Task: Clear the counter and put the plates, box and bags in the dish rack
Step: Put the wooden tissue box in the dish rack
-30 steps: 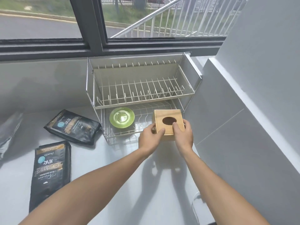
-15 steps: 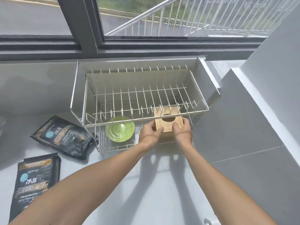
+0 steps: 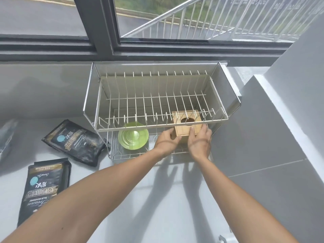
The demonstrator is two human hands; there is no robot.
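Observation:
A two-tier metal dish rack (image 3: 233, 95) stands against the back wall under the window. A wooden box (image 3: 185, 130) with a round hole on top sits on the lower tier's right side, partly behind the upper tier's wires. My left hand (image 3: 166, 140) and my right hand (image 3: 199, 142) press on its near corners, one on each side. A green plate (image 3: 133, 137) lies flat on the lower tier, left of the box. Two black bags lie on the counter left of the rack: one (image 3: 75, 142) close to it, the other (image 3: 43, 188) nearer me.
The white counter (image 3: 140, 199) runs toward me. A grey tiled wall (image 3: 271, 146) rises at the right with a ledge on top. A dark bag's edge (image 3: 7, 137) shows at the far left. A white cord (image 3: 221, 238) lies at the bottom right.
Both hands carried the wooden box forward from in front of the rack into the lower tier's right side. My view moved closer and higher over the rack.

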